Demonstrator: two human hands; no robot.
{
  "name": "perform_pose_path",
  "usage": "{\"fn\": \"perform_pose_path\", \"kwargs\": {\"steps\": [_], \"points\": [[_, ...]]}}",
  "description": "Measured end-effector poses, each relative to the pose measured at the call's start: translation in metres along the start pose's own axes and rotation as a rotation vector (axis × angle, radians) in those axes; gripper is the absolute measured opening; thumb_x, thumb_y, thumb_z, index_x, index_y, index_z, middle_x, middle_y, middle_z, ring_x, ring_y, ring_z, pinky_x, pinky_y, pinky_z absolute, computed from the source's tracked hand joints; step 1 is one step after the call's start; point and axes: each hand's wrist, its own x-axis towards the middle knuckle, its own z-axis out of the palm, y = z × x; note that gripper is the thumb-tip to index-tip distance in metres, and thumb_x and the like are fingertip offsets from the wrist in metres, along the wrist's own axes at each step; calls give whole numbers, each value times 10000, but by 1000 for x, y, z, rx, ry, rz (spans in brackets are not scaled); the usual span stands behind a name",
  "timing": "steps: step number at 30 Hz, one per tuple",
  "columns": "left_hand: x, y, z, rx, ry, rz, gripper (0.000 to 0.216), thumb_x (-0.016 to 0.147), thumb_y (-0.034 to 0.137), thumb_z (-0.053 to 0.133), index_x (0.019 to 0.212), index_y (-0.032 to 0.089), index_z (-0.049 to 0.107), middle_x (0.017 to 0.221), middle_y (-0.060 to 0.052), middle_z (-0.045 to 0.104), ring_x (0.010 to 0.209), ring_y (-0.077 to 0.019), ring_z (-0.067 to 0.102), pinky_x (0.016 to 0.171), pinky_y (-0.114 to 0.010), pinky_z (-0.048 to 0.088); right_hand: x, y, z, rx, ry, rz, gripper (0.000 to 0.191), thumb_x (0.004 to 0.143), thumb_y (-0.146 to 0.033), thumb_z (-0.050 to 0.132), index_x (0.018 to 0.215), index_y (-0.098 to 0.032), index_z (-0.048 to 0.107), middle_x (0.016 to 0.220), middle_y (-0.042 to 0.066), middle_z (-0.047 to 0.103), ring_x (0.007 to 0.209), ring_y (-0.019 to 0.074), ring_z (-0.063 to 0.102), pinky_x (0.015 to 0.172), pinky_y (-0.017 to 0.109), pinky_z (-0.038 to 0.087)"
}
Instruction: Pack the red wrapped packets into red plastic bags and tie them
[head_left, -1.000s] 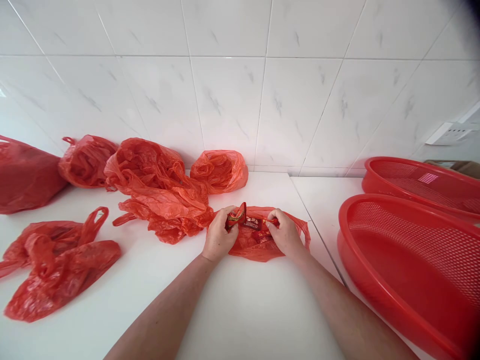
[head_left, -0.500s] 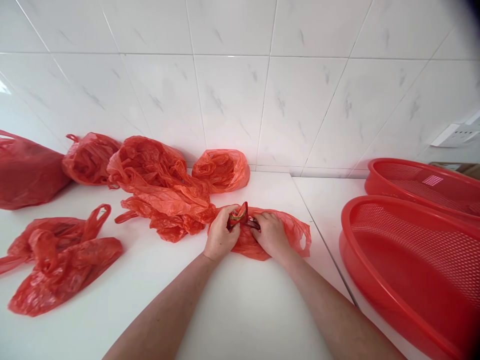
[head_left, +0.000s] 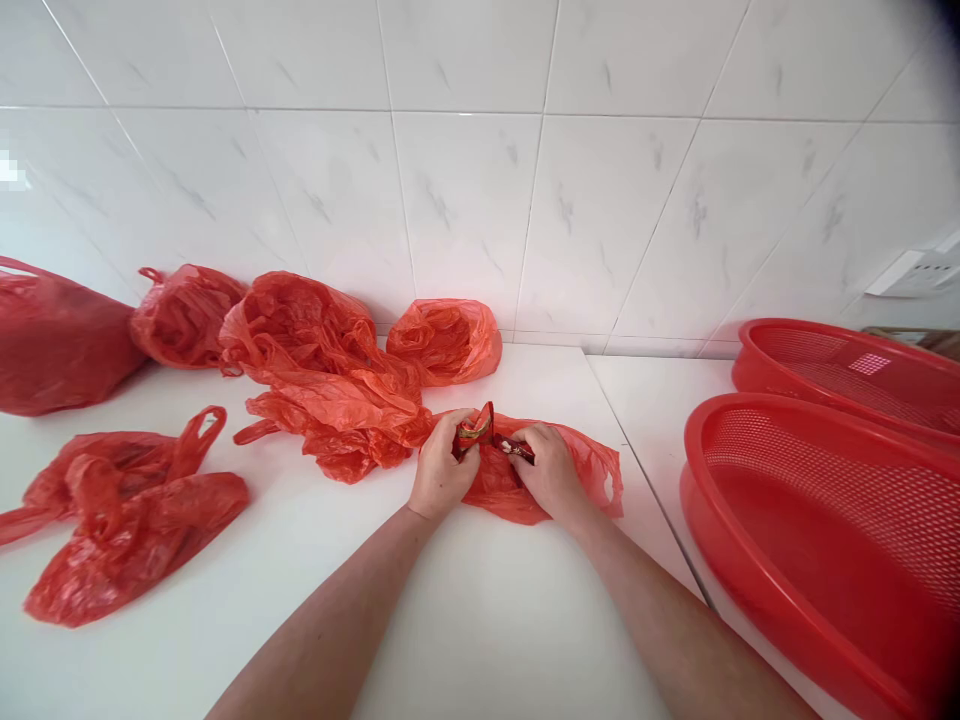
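My left hand [head_left: 441, 470] is closed on a small shiny red-and-gold wrapper [head_left: 474, 432], with a pointed red end sticking up. My right hand [head_left: 553, 472] pinches a small dark red packet [head_left: 517, 451] with pale marks, close beside the wrapper. I cannot make out whether the two pieces are joined. Both hands are over a flattened red plastic bag [head_left: 499, 495], whose handle loop lies out to the right. What is inside the wrapper is hidden by my fingers.
Crumpled red bags [head_left: 352, 400] lie left of my hands, with another red bag [head_left: 450, 340] against the tiled wall. A tied-looking bag [head_left: 135, 540] lies front left; a fuller bag [head_left: 60, 345] stands behind it. Red plastic baskets [head_left: 750, 600] stand at right, past a counter seam.
My right hand has shifted slightly to the right, and more of the dark red packet shows between its fingers. My left hand stays nearly in place. The view has shifted a little.
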Motion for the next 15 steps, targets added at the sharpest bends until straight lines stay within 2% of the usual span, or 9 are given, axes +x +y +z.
{"fn": "perform_pose_path", "kwargs": {"steps": [3, 11, 15], "points": [[1, 1, -1, -17, 7, -8, 483, 705, 48, 502, 1150, 234, 520, 1054, -27, 612, 895, -149, 613, 786, -275, 510, -2, -3, -5, 24, 26, -8, 135, 777, -116, 528, 834, -229, 575, 844, 12, 631, 844, 206, 549, 770, 368, 441], [0, 1, -2, -47, 30, 9, 540, 693, 43, 509, 1197, 232, 463, 1042, -30, 593, 837, -133, 607, 751, -263, 509, -3, -4, -12, -108, 132, -68, 172, 827, -110, 466, 881, -224, 584, 862, 28, 647, 832, 200, 566, 766, 370, 441], [-1, 1, 0, -18, 33, 17, 513, 702, 52, 521, 1178, 232, 451, 1049, -33, 583, 861, -141, 603, 758, -273, 507, -2, -2, -17, -119, 66, -145, 289, 765, -80, 485, 976, -234, 607, 958, 25, 669, 946, 216, 581, 867, 403, 427]]}}
